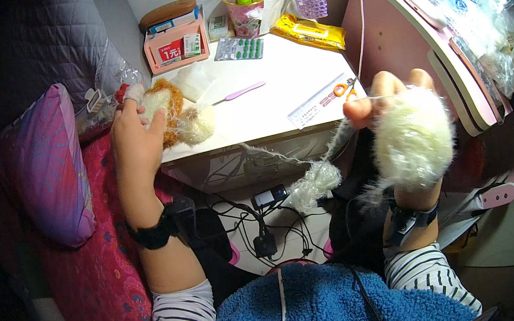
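- The right hand (383,88) has its grip bent around the far side of a fluffy cream ball (413,137), held up right of the surface (236,119); the ball covers the palm, so how tightly the fingers close I can't tell.
- The ball lies on the near side of those fingertips, the thumb to its left.
- The left hand (136,137) has its grip partly spread, thumb apart from fingers, touching a brown-and-cream fluffy piece (168,101) at the surface's left edge; whether it clasps it I can't tell.
- A small cream tuft (199,124) sits just right of that piece.
- A purple-handled hook (244,92) lies mid-surface; orange-handled scissors (344,89) rest on a ruler (320,102) to the right.
- A clear plastic bundle (315,184) shows below the near edge.
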Tool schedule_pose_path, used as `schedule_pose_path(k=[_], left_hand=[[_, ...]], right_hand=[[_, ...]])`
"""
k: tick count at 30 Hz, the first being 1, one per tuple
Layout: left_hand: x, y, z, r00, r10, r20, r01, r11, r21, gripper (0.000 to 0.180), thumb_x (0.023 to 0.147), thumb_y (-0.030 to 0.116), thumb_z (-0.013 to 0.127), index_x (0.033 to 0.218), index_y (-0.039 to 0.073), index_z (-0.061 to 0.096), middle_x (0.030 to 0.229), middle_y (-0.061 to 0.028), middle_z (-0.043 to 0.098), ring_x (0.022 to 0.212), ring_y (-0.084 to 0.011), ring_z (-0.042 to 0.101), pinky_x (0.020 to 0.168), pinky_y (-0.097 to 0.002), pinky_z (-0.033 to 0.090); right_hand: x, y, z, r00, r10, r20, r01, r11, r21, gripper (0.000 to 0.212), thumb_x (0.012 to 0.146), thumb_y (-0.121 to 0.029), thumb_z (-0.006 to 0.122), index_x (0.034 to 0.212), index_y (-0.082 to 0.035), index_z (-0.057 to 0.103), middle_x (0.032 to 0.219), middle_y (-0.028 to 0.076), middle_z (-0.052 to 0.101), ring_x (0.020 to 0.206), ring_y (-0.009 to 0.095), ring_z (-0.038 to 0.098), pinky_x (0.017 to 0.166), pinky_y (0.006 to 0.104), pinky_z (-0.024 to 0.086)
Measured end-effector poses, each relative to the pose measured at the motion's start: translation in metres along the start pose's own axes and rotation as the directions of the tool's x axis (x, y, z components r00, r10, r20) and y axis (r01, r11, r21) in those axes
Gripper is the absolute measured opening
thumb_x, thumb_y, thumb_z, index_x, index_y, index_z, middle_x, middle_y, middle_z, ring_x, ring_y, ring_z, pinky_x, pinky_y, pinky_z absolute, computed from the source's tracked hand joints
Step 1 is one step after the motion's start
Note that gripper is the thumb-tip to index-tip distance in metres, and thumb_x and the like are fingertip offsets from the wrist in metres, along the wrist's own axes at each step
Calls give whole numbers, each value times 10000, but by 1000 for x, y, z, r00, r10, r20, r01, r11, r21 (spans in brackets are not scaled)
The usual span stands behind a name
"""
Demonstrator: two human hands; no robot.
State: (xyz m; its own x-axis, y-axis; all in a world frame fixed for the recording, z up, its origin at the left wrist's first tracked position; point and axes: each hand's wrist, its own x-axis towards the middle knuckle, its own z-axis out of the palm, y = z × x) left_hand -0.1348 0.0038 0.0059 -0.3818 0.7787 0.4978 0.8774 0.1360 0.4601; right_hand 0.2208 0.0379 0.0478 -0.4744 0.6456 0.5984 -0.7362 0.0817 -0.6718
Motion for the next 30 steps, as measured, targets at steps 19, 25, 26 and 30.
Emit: schedule_pose_path(k=[19, 25, 26, 30], left_hand=[[-66, 135, 15, 846, 454, 281, 88, 400, -912, 676, 973, -6, 553, 1548, 7, 198, 905, -66, 640, 869, -120, 617, 841, -254, 483], [-58, 126, 5, 741, 530, 412, 382, 173, -908, 688, 958, -17, 568, 1544, 6, 207, 896, -38, 567, 825, -94, 536, 807, -239, 447], [-59, 127, 5, 739, 520, 429, 386, 195, -901, 684, 962, -14, 564, 1543, 4, 205, 899, -39, 566, 825, -94, 536, 809, -240, 448], [-64, 130, 16, 772, 484, 411, 311, 276, -909, 651, 977, -4, 544, 1537, -3, 212, 907, -53, 594, 844, -98, 564, 827, -245, 463]], right_hand=[[7, 17, -6, 984, -169, 59, 31, -164, -986, 294, 758, 27, 719, 994, 2, 547, 962, 145, 565, 867, 302, 601, 776, 353, 503], [5, 18, -22, 925, 319, 205, -282, 941, -188, 371, 782, -189, 777, 1027, 5, 580, 1075, 133, 624, 952, 198, 600, 815, 294, 464], [5, 22, -23, 965, 207, 159, -209, 978, -6, 428, 807, -202, 752, 1114, 16, 549, 1128, 150, 616, 1027, 209, 600, 883, 322, 470], [4, 38, -22, 936, -65, -345, 24, 992, -122, 358, 911, -42, 583, 1246, 31, 478, 1186, 160, 604, 1082, 244, 633, 981, 353, 487]])
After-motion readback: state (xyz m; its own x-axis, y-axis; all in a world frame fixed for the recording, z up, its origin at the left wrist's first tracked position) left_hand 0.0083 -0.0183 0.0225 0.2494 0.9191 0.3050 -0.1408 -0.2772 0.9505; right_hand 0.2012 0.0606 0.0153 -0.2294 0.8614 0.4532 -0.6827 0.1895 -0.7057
